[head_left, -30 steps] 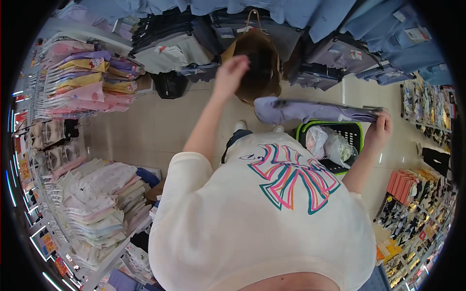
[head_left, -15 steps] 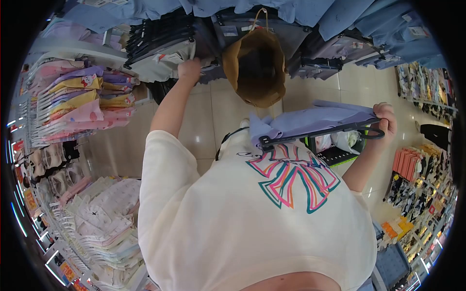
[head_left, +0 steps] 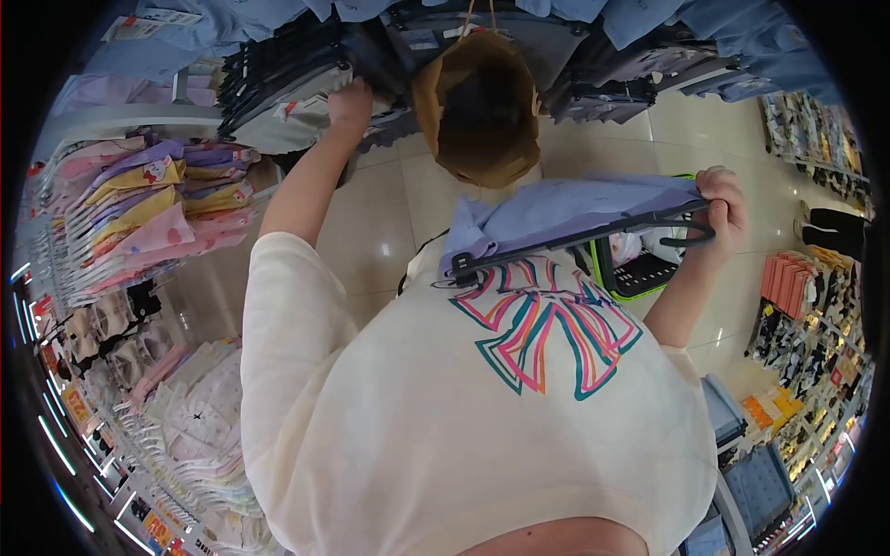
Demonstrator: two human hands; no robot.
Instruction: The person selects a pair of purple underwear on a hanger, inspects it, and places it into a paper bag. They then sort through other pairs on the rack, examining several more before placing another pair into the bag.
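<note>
- Glossy beige tiles (head_left: 385, 218) spread between crowded clothes racks, with pink, yellow and purple garments (head_left: 153, 208) hanging near half past nine and pale, thin-looking clothes (head_left: 199, 417) near 8 o'clock.
- At 12 o'clock, a brown paper bag (head_left: 482, 170) gaped open, its crinkled rim rounded, its interior dark, its cord handle rising toward the rack.
- Held out ahead of the white top (head_left: 464, 445), the lavender garment (head_left: 575, 213) made a long, folded strip, smooth and soft, with a loose flap at its far end.
- Its long axis ran from about half past two to half past eight, alongside the slim black hanger (head_left: 575, 239), whose hook curved near the right hand.
- The right hand (head_left: 723, 206), near half past two, was closed around the hanger's end and the garment's corner.
- The left hand (head_left: 350, 104), at 11 o'clock, touched pale grey garments (head_left: 297, 119); its exact grip could not be told.
- Beneath the lavender strip, a green-rimmed basket (head_left: 601, 278) showed partly, at 3 o'clock.
</note>
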